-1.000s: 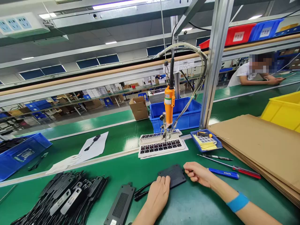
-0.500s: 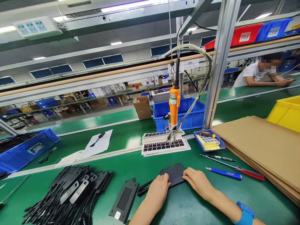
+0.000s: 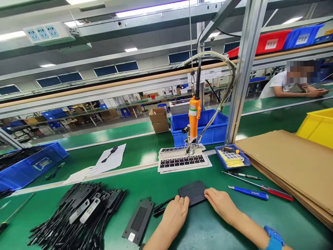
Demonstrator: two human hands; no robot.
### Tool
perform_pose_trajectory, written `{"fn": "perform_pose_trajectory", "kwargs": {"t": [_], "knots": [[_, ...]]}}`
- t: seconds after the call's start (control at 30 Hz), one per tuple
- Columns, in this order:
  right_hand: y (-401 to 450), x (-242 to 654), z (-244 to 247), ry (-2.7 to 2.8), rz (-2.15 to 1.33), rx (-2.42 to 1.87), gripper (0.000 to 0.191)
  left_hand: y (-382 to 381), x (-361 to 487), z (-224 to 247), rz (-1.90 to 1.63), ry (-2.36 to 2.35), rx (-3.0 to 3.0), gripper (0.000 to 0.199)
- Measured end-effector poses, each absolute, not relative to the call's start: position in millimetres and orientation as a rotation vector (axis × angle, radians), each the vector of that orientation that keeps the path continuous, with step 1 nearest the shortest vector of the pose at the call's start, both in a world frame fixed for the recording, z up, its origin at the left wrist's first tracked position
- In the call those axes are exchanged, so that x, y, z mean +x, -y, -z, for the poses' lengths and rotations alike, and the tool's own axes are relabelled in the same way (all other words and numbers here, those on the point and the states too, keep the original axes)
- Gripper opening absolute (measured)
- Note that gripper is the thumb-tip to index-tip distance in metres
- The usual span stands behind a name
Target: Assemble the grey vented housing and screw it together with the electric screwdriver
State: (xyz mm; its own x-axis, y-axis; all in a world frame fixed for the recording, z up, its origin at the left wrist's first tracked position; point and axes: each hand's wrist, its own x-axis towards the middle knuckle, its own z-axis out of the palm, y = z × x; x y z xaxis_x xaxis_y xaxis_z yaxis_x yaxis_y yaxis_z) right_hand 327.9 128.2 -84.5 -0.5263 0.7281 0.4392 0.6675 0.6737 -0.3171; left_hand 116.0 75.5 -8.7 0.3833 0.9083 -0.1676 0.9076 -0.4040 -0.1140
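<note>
A flat black plastic case [image 3: 193,193] with grooves on its top lies on the green bench between my two hands. My left hand [image 3: 176,210] is closed on its left front corner, where a black cable [image 3: 163,205] with a plug comes out. At the right edge, the bunched fingertips of my right hand [image 3: 220,202] grip the same case. A second black case part [image 3: 138,219], slotted and with a small white label, lies to the left of my left forearm. The undersides of my fingers are hidden.
Black cabled units [image 3: 90,208] are heaped at left. An orange electric screwdriver [image 3: 194,118] hangs above label sheets [image 3: 182,161]. A blue cutter [image 3: 248,192], a red-handled screwdriver [image 3: 277,192] and stacked cardboard [image 3: 291,163] lie right. Beyond the bench sits a person [image 3: 283,85].
Both hands keep their hold on the black case, and it stays in place. The fingers of my left hand have shifted slightly. The whole view has moved a little.
</note>
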Motion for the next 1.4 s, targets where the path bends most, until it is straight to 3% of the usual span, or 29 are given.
{"fn": "perform_pose_trajectory", "kwargs": {"t": [0.23,0.53,0.77,0.93,1.2,1.4], "knots": [[-124,329,77,2.309,-0.217,-1.080,0.029,-76,125,10,-0.248,1.910,-2.580,0.024],[-129,326,76,2.295,-0.317,-1.158,0.024,-94,125,-16,0.219,2.228,-2.681,0.019],[-128,328,76,2.290,-0.420,-1.109,0.029,-114,133,4,0.485,2.400,-2.864,0.020],[-130,327,75,2.203,-0.404,-1.239,0.017,-118,132,11,0.556,2.457,-2.861,0.018],[-131,323,84,2.139,-0.395,-1.249,0.031,-117,131,10,0.585,2.481,-2.897,0.016],[-128,321,77,2.045,-0.615,-1.151,0.033,-114,133,7,0.612,2.489,-2.918,0.016]]}}
